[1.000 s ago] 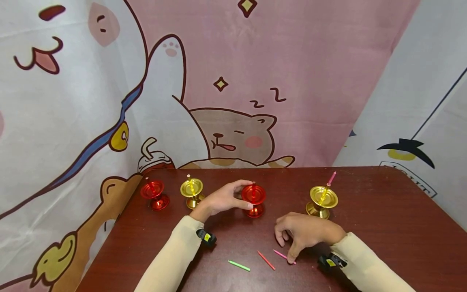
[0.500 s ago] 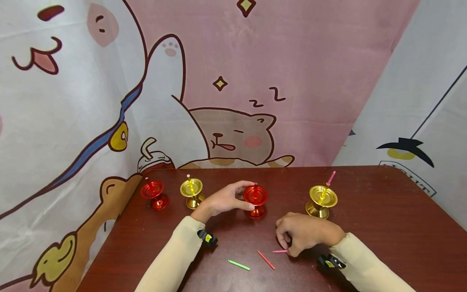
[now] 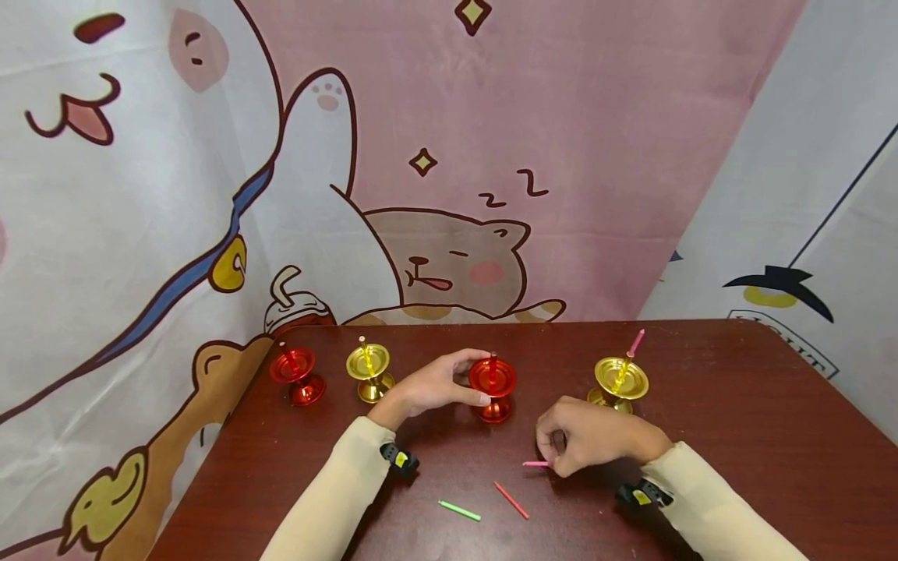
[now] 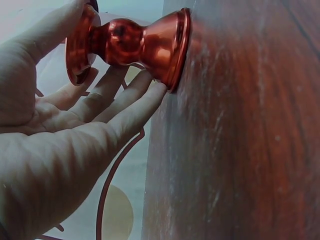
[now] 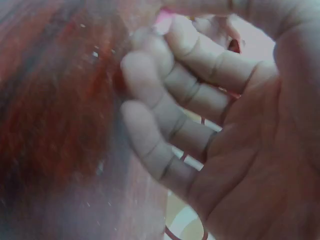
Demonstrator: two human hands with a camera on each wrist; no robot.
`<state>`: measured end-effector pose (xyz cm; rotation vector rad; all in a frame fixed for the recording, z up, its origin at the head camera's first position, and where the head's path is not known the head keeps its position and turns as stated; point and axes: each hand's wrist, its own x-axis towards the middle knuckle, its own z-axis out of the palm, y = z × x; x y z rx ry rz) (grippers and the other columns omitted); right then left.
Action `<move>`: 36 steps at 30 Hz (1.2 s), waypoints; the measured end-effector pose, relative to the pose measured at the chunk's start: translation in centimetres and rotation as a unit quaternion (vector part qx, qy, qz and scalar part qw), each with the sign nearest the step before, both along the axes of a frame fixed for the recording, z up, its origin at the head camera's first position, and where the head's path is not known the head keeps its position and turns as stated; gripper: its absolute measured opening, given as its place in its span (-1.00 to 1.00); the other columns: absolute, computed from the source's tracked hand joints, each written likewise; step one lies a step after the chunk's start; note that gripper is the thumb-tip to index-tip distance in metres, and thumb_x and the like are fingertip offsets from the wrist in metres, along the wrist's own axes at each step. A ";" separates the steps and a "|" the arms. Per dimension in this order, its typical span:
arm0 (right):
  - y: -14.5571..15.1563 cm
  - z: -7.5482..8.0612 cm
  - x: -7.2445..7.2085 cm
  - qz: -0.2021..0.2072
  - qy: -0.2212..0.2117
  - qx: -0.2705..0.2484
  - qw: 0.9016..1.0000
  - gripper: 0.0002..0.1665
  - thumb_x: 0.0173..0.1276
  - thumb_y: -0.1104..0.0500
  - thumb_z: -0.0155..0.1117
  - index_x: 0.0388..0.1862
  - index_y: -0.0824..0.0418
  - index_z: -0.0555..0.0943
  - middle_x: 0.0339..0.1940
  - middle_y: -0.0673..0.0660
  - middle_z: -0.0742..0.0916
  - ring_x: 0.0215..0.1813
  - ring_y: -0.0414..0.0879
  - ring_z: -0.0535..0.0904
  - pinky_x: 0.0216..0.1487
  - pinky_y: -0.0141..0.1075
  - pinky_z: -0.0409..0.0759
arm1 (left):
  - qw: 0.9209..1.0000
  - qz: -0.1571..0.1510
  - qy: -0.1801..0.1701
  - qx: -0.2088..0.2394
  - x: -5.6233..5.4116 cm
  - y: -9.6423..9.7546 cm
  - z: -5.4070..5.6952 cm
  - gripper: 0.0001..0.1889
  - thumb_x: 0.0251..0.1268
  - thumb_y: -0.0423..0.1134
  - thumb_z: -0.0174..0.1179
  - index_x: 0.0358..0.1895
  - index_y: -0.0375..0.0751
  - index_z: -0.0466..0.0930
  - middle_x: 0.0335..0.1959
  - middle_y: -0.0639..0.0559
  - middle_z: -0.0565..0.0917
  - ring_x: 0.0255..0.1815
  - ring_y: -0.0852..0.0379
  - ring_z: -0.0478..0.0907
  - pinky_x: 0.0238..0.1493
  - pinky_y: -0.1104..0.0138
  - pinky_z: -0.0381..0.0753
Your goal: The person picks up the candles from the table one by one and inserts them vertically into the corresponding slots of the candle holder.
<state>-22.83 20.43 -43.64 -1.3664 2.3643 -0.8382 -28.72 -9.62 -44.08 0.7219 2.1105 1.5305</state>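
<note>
My left hand holds a red metallic candle holder, thumb at the near side of its dish and fingers round the far side. In the left wrist view the red holder's stem and base stand on the table. Pinched between right thumb and index finger is a thin pink candle, lying nearly level, its right end hidden in the fingers. The right hand is in front of a gold candle holder bearing another pink candle. Only a pink tip shows in the right wrist view.
A green candle and a red candle lie on the brown table near the front. At the back left stand another red holder and a gold holder. A printed cartoon cloth hangs behind.
My right hand has pinched the pink candle off the table, turned it level and moved it slightly away from me. The left hand and red holder have shifted a little to the right.
</note>
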 end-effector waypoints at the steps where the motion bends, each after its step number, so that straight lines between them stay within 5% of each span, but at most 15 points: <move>1: 0.2 0.1 -0.1 -0.001 -0.006 -0.011 1.000 -0.69 0.04 0.36 0.52 -0.46 -0.08 0.70 -0.49 -0.35 0.61 -0.42 -0.44 0.49 -0.43 -0.47 0.51 | 1.000 0.000 0.001 0.001 0.0 0.0 0.0 -0.19 0.37 -0.38 0.54 0.64 -0.22 0.39 0.33 -0.06 0.70 0.36 0.04 0.59 0.42 0.14 0.56; 9: 0.6 0.6 -0.6 0.002 -0.009 -0.107 0.994 -0.73 0.17 0.40 0.46 -0.33 0.01 0.72 -0.45 -0.24 0.68 -0.41 -0.36 0.54 -0.45 -0.38 0.59 | 1.000 -0.004 0.007 -0.001 0.1 0.2 -0.1 -0.19 0.37 -0.38 0.54 0.64 -0.22 0.38 0.35 -0.07 0.69 0.38 0.04 0.59 0.44 0.13 0.55; 21: 0.3 1.1 -0.6 -0.115 0.003 -0.219 0.969 -0.71 0.24 0.47 0.50 -0.26 0.09 0.73 -0.40 -0.07 0.77 -0.39 -0.18 0.66 -0.39 -0.29 0.71 | 1.000 -0.014 0.012 -0.007 0.8 1.0 0.1 -0.21 0.38 -0.33 0.54 0.63 -0.17 0.41 0.32 -0.03 0.71 0.35 0.07 0.61 0.41 0.17 0.58; 36: -1.2 1.6 0.3 -0.239 0.057 -0.328 0.912 -0.81 0.43 0.45 0.50 -0.20 0.17 0.74 -0.32 0.04 0.76 -0.31 -0.10 0.68 -0.26 -0.35 0.71 | 0.998 -0.053 0.036 -0.007 1.9 3.0 -0.1 -0.24 0.38 -0.28 0.55 0.60 -0.15 0.43 0.31 0.07 0.71 0.32 0.20 0.61 0.38 0.27 0.57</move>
